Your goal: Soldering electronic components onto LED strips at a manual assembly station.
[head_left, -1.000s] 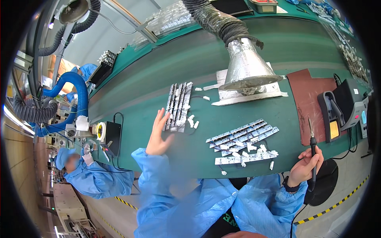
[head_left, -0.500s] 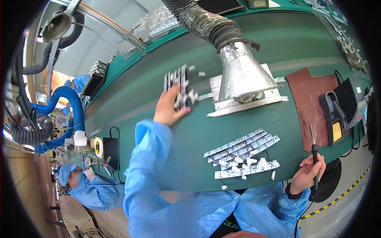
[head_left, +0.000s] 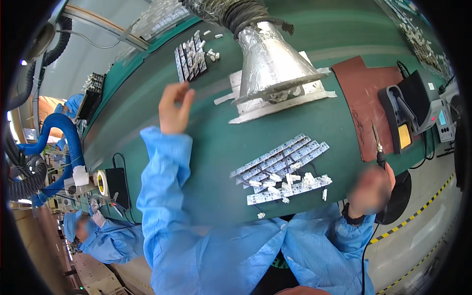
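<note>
Head view, right hand (head_left: 369, 191) gripping soldering iron (head_left: 377, 147)

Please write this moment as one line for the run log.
left hand: empty, reaching toward far strips | right hand: holds soldering iron, tip up | near strips: on green bench, untouched

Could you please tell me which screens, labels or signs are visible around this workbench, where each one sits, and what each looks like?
Small display: on the grey soldering station at the bench's right edge; rectangular, pale blue-grey.
Yellow panel: on the dark iron stand beside that station; rectangular, plain yellow; whether it is a label or a sponge cannot be told.
No packages or signs are visible.
</note>
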The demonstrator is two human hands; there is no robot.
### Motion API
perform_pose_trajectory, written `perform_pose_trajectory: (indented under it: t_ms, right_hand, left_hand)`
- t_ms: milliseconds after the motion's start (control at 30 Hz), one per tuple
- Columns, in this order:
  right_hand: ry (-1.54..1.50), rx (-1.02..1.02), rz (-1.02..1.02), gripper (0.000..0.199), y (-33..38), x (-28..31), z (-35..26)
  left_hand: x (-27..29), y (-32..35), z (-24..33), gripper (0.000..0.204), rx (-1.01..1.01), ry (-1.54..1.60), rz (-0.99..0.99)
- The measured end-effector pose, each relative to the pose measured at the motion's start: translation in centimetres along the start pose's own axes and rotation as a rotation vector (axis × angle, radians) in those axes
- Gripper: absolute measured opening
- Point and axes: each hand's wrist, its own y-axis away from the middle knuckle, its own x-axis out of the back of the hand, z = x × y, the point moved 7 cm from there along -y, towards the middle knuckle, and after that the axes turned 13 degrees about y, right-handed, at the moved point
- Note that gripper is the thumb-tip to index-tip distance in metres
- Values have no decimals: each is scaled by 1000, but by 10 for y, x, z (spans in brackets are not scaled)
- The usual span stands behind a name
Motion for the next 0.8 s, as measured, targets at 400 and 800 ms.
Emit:
perform_pose_trajectory:
  t_ms: [400,800]
  right_hand:
    - [-107,-31,-27,24,-8,-4,-7]
    - [-33,-9,9,25,8,-11,-25]
  left_hand:
    - [-86,139,108,33,479,123,-706]
    - [-140,117,143,46,-51,278,-826]
